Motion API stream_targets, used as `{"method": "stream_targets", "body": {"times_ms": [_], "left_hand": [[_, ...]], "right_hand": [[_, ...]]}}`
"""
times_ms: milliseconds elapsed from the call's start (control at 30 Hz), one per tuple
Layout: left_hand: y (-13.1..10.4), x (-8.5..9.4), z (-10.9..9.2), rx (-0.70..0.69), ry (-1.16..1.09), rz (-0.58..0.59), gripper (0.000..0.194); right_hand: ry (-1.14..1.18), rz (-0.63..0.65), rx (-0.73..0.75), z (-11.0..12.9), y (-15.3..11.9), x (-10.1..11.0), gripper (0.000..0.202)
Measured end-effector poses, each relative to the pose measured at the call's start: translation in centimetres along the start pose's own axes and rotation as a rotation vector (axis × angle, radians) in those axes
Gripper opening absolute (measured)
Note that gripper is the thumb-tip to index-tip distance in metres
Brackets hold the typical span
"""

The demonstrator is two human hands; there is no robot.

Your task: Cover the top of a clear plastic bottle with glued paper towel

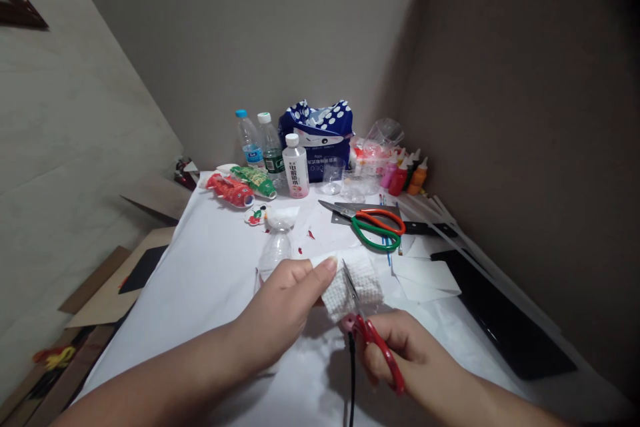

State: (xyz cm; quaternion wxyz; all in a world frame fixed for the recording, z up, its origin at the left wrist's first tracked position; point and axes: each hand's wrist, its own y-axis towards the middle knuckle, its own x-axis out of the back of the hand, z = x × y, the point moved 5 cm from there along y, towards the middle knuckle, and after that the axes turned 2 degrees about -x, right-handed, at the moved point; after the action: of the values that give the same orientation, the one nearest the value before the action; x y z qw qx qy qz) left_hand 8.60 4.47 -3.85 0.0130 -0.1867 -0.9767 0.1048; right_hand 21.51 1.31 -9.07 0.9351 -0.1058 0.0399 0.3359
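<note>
Between thumb and fingers, my left hand (290,303) pinches the left side of a white textured cloth (369,280), raised over the table. My right hand (400,343) grips a pair of scissors (383,350) by its red handles. The scissor blades lie across the cloth, pointing up and left toward my left thumb. Just behind my left hand is a clear plastic bottle (277,247), partly hidden by it, with white material at its top. A black cord hangs below the scissors, with a small pink piece at its upper end.
Large scissors (377,228) with orange and green handles rest on a knife (430,228). Red (230,190) and green fish-shaped crafts (255,180), several drink bottles, a blue wipes pack (317,147) and paint bottles (399,180) line the back. A black flat panel (500,313) lies right.
</note>
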Motion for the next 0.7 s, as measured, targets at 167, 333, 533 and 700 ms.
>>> {"method": "stream_targets", "body": {"times_ms": [167,333,533,700], "left_hand": [[0.00,0.22,-0.03,-0.010,0.045,-0.039,0.051],[-0.07,0.11,-0.35,-0.018,0.049,-0.014,0.051],[-0.39,0.24,-0.99,-0.057,0.204,-0.072,0.052],[-0.46,0.13,-0.90,-0.036,0.121,-0.017,0.051]], "right_hand": [[-0.039,-0.035,0.009,0.44,-0.05,0.10,0.027],[-0.072,-0.009,0.033,0.75,-0.11,0.26,0.030],[-0.065,-0.014,0.004,0.89,-0.37,0.48,0.025],[-0.073,-0.021,-0.016,1.00,-0.45,0.64,0.024]]}}
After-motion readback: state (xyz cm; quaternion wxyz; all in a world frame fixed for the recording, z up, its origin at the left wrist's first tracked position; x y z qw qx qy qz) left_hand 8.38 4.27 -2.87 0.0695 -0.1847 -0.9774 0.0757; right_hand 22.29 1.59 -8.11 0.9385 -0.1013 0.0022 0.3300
